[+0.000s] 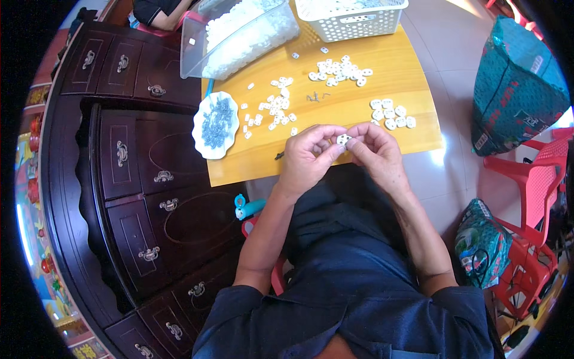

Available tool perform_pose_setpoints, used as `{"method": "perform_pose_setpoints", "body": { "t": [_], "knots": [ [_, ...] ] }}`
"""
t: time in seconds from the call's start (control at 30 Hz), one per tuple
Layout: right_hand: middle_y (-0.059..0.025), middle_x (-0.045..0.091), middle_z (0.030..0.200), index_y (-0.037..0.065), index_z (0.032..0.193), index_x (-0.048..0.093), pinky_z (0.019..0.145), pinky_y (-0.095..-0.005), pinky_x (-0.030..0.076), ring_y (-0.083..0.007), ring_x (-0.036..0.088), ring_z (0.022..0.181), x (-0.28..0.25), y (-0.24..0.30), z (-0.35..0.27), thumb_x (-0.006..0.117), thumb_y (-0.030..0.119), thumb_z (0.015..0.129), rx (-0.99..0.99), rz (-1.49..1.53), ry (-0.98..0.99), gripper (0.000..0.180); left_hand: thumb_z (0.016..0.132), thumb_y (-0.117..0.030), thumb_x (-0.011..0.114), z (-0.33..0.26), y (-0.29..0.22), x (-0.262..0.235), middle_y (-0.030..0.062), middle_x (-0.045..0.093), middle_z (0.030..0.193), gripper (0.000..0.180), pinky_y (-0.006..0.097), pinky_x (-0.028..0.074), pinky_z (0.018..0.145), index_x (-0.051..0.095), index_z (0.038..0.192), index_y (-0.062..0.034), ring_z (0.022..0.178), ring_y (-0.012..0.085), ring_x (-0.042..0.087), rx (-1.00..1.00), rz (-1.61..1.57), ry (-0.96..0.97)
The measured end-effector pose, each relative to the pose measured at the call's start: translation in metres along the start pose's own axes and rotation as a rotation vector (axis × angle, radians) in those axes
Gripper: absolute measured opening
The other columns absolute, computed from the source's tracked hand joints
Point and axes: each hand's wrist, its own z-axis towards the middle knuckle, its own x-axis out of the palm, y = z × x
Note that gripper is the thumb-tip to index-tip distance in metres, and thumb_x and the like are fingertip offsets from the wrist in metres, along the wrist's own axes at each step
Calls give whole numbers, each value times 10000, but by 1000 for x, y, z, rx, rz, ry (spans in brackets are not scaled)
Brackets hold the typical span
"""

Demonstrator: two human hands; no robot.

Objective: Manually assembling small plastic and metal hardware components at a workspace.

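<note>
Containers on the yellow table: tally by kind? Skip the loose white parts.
Clear plastic bin of white parts: 1
White perforated basket: 1
White scalloped dish of small metal pieces: 1
Total: 3

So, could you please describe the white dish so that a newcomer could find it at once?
Start at the yellow table. On its left edge, beside the dark cabinet, sits the dish. It alone has a scalloped rim and holds small grey metal parts; the white pieces lie loose nearby.
</note>
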Motion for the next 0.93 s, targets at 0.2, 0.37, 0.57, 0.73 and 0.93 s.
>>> {"method": "perform_pose_setpoints", "body": {
  "t": [0.2, 0.37, 0.57, 0.73, 0.93],
  "knots": [
    [0, 683, 904, 9, 1099, 648, 649, -189, 490, -42, 599, 735, -4, 5, 1, 669, 113, 980, 84, 53, 41, 160, 845, 32, 746, 6, -2, -10, 22, 666, 896, 276, 206, 482, 681, 735, 1117, -14, 759, 65, 599, 68, 103, 78],
    [-1, 692, 895, 36, 1069, 665, 647, -182, 477, -44, 598, 723, -6, 7, 2, 672, 174, 985, 183, 62, 60, 162, 794, -20, 791, 9, -17, -9, 51, 669, 953, 395, 226, 488, 674, 697, 1178, -25, 779, 100, 615, 35, 154, 137],
    [-1, 693, 882, 48, 1041, 670, 699, -200, 481, -54, 608, 752, 3, 8, -1, 677, 189, 977, 147, 177, 0, 156, 739, -95, 796, 11, -20, 13, 132, 667, 1070, 477, 393, 558, 787, 650, 1189, -36, 905, 317, 682, 317, 543, -42],
    [-3, 695, 886, 48, 1014, 679, 692, -208, 491, -63, 614, 749, -3, 2, 1, 664, 201, 983, 158, 220, 4, 156, 728, -69, 773, 11, -11, 13, 118, 687, 1015, 410, 398, 558, 773, 676, 1124, -34, 897, 312, 685, 430, 641, -73],
    [-1, 695, 880, 52, 1022, 692, 684, -211, 501, -73, 629, 755, -6, 2, 0, 672, 242, 982, 215, 289, 11, 196, 752, -126, 812, 11, -13, 10, 120, 715, 1009, 367, 384, 561, 752, 703, 1092, -38, 874, 301, 695, 423, 608, -49]
  ]
}}
